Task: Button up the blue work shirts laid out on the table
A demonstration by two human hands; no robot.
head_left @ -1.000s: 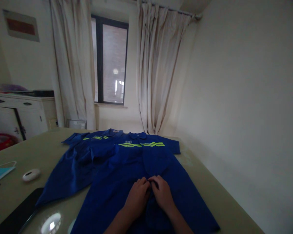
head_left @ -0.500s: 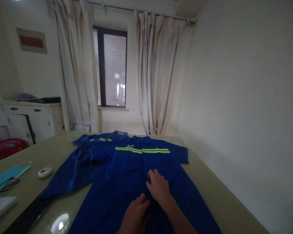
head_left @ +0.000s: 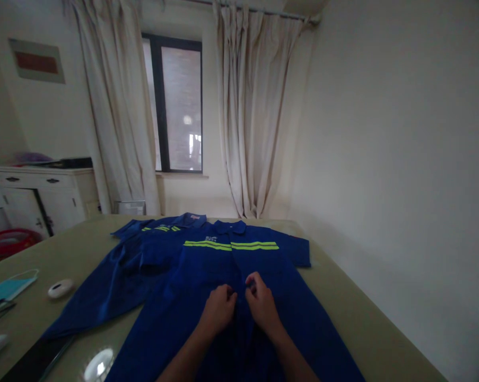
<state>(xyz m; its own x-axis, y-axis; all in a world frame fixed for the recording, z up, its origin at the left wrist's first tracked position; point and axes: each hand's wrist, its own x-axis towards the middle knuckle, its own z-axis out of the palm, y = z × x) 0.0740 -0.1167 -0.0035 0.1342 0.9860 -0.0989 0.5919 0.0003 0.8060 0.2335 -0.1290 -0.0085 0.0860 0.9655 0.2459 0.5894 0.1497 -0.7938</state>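
Observation:
A blue work shirt (head_left: 207,270) lies front up on the table, its collar at the far end and two yellow-green stripes across the chest. My left hand (head_left: 220,309) is closed at the left side of its front opening, fingers curled onto the cloth. Just across the opening, my right hand (head_left: 262,303) is also closed, with thumb and fingertips pinching the front edge. Cloth bunches a little between the hands, and the exact grip of the fingertips is partly hidden. A second blue work shirt (head_left: 120,278) with similar stripes lies partly beneath on the left.
On the left of the table (head_left: 334,286) are a white oval case (head_left: 60,288), a light-blue face mask (head_left: 8,292), dark-framed glasses (head_left: 0,310) and a dark flat object (head_left: 36,358). A white wall (head_left: 402,185) runs along the right; curtains (head_left: 251,116) hang beyond.
My left hand has moved forward, up level with the right, and closed at the shirt's front. My right hand has shifted slightly and its fingers have curled in. The view has turned slightly right.

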